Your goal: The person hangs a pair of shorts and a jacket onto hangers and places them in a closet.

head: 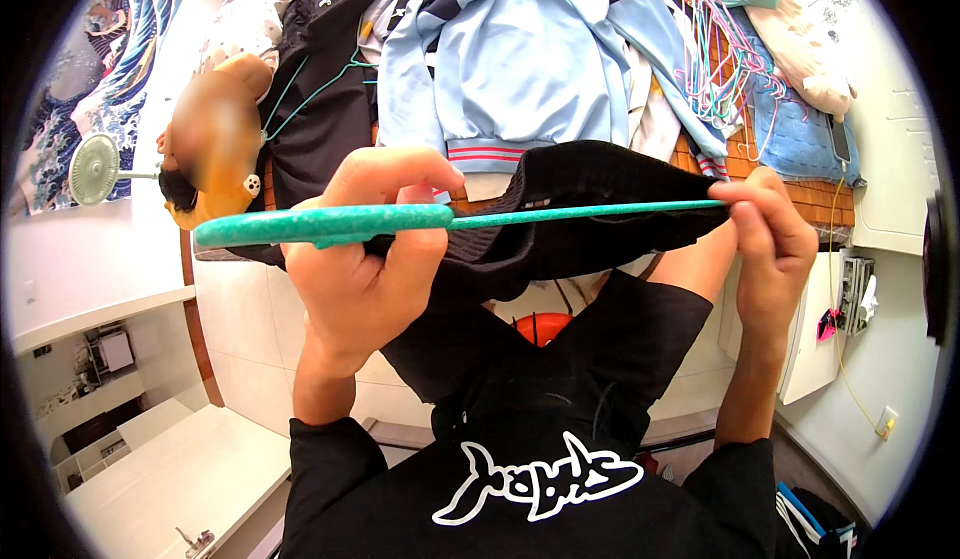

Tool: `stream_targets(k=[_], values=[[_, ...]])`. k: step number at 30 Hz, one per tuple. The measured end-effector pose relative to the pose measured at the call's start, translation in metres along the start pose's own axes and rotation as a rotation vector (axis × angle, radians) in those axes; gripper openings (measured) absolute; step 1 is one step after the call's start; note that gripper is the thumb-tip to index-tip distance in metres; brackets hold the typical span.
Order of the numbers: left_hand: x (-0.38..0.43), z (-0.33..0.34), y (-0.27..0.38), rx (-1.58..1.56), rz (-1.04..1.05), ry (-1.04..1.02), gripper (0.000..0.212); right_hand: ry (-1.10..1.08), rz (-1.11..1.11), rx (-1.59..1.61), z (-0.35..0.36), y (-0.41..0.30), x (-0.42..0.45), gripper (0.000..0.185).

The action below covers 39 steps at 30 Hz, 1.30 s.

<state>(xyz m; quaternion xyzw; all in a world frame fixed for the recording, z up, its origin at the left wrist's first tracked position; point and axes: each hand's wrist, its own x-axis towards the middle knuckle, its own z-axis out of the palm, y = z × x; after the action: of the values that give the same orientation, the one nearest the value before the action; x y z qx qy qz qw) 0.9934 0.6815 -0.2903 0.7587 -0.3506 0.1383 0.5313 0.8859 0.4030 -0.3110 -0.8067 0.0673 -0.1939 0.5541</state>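
My left hand grips the thick near part of a teal plastic object, which looks like a clothes hanger seen almost edge-on. Its thin length runs right to my right hand, whose fingertips pinch its far end together with the edge of a black garment. The garment hangs between both hands, with ribbed fabric showing near the left fingers. Beyond it, a light blue jacket with a red-striped hem lies spread out. Black clothing lies to its left, a teal hanger on top.
A brown tiled mat lies under the clothes. Several coloured hangers are heaped at the right, beside a blue cloth and a phone on a cable. A fan and a blurred yellow-brown figure are at the left.
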Motion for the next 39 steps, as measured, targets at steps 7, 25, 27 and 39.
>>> stream_targets(k=[7,25,27,39], values=[[0.007,-0.014,0.012,-0.041,-0.116,0.164,0.011,-0.045,0.041,0.427,-0.029,0.043,-0.002,0.064],[0.021,-0.012,0.032,-0.022,0.081,0.160,0.004,-0.636,0.117,0.116,0.109,0.127,-0.012,0.050],[0.018,-0.016,0.035,0.024,0.053,0.171,0.004,-0.603,0.264,0.105,0.112,0.124,-0.013,0.045],[0.003,-0.031,0.013,0.019,-0.058,0.221,0.009,-0.369,0.614,-0.036,0.037,0.122,-0.018,0.015]])
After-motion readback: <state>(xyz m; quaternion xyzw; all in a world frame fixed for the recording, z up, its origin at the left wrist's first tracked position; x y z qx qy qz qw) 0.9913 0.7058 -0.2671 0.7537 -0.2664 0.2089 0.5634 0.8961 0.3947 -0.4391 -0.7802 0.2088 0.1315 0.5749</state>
